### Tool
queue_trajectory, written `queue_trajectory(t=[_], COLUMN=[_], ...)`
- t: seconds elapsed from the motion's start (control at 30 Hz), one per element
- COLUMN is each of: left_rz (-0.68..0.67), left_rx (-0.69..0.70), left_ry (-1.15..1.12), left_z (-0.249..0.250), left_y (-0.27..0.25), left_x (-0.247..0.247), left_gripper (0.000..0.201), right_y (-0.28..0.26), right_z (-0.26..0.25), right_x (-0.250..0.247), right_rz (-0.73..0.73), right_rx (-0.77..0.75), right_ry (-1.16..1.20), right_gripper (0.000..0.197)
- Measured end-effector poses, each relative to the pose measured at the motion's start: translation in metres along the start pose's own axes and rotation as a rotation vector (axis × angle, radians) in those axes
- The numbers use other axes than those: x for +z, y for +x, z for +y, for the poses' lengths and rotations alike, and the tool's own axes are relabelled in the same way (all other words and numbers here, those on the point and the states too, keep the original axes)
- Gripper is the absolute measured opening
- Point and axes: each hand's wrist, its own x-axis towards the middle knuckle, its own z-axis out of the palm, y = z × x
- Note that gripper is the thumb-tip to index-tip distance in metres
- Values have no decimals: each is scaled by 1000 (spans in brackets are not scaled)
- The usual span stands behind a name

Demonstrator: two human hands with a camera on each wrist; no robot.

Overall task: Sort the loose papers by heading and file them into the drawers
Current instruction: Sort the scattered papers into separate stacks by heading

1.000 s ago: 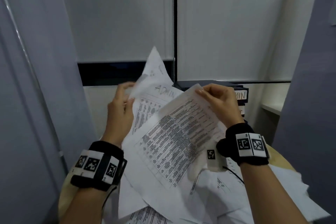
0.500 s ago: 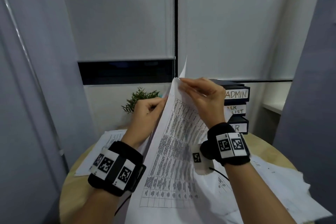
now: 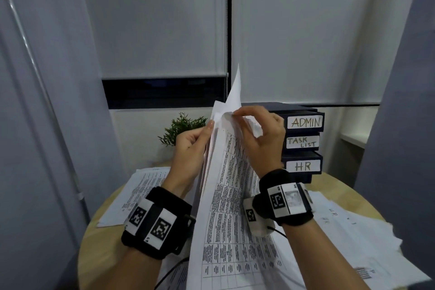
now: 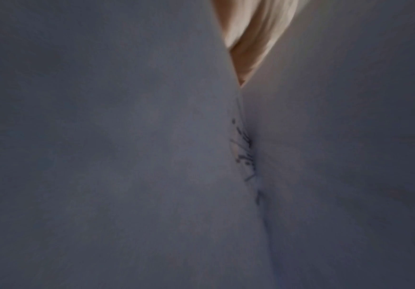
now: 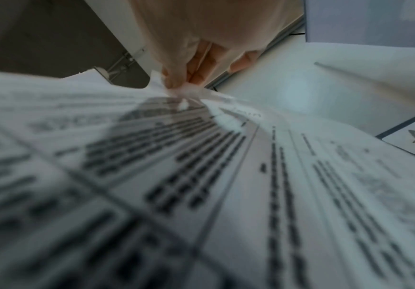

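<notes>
A sheaf of printed papers stands nearly on edge between my two hands above the round table. My right hand pinches the top edge of the front sheet, a page of table text; its fingertips crumple that edge. My left hand grips the sheaf from the left side, near the top. In the left wrist view only dim blank paper and a sliver of hand show. The dark drawer unit behind my right hand carries labels ADMIN, TASK LIST and HR; all its drawers look closed.
More loose papers lie on the wooden table: one pile at the left, a wider spread at the right. A small green plant stands behind my left hand. Grey panels flank both sides; a blind-covered window is behind.
The fanned sheets have come together and turned upright, edge toward me. Both hands drew closer at the top edge, uncovering the plant, the left pile and the drawer labels.
</notes>
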Motion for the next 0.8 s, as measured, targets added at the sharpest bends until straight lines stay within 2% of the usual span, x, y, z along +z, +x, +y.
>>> queue_trajectory(t=[0.17,0.23,0.3,0.4,0.53,0.63,0.73,0.8], left_rz=[-35,43,114,140,130,69,-95,-188], left_rx=[20,52,77,81,95,106,115,79], left_ry=[111,178,206,170,106,63,59,48], left_z=[-6,-7,-6,-3,3,5,8,10], left_y=[-1,3,7,9,5,1,-8,-16], left_x=[-1,-8,-18,-30,-37,-31,-15,-7], left_gripper=[22,22,21,19,14,13,14,32], right_y=[-12,-14,-18,-22,-22,-20,-17,-13], right_z=[-1,0,4,13,15,11,6,6], right_x=[8,5,-1,-9,-12,-3,10,13], right_rz=[140,194,205,207,216,136,70,70], right_rx=[-23,14,76,181,152,92,28,-7], right_ry=[-123,-112,-62,-45,-57,-66,-141,-196], right_gripper=[17,16,6,29,38,36,25,17])
